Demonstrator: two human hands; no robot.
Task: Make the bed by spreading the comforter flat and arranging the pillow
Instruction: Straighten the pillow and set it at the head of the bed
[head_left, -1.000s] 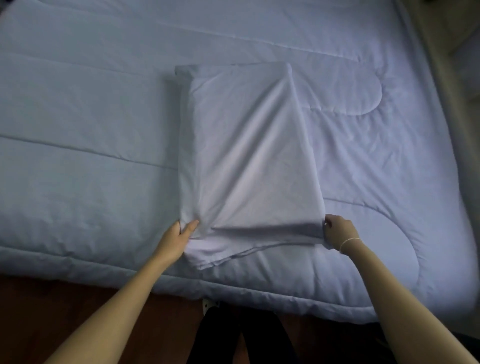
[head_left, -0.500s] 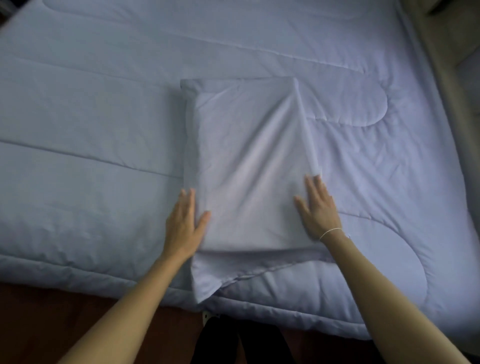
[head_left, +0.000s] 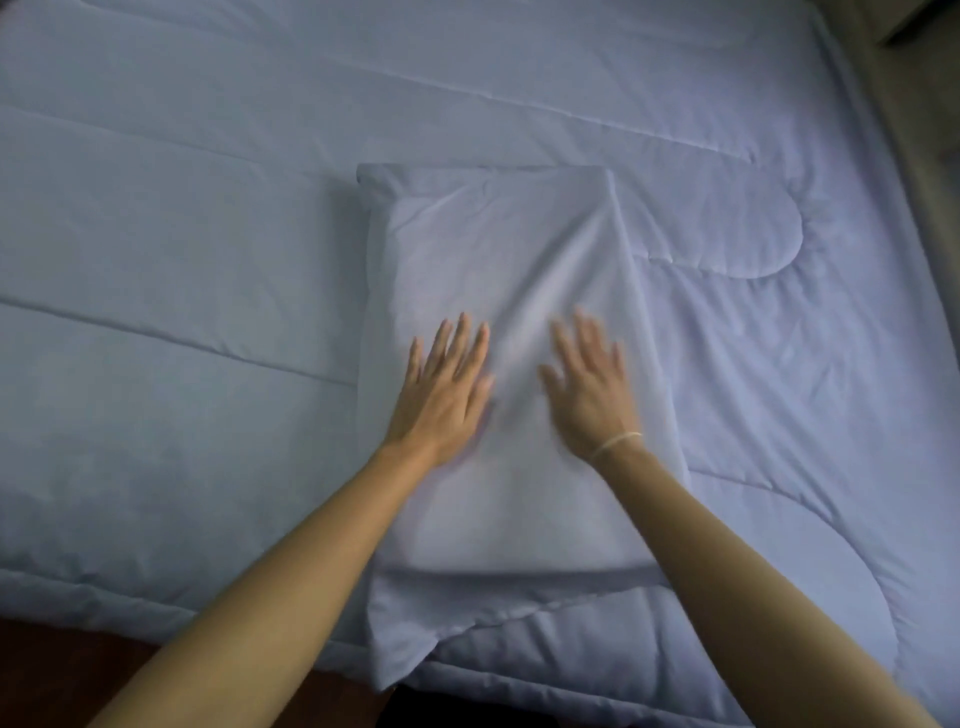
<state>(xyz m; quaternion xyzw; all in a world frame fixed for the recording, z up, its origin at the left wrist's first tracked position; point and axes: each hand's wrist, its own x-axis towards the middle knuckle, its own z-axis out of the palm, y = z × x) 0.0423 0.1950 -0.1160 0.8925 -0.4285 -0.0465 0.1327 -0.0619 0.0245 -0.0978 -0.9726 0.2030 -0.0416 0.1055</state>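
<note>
A pale blue rectangular pillow in a loose cotton case (head_left: 498, 322) lay on top of a pale blue quilted comforter (head_left: 182, 260), which was spread flat across the bed — the pillow sat near the middle of the scene, its long side running from near to far. The slack open end of the case trailed past the near edge of the bed. The left hand (head_left: 441, 400) rested palm-down on the left part of the pillow, its fingers (head_left: 457, 348) straight and slightly spread. The right hand (head_left: 592, 400) lay just beside it on the right part, also flat with fingers spread — though blurred. A thin pale band (head_left: 615, 441) circled the right wrist. Dark brown wooden floor (head_left: 62, 670) showed along the near left edge below the comforter.
</note>
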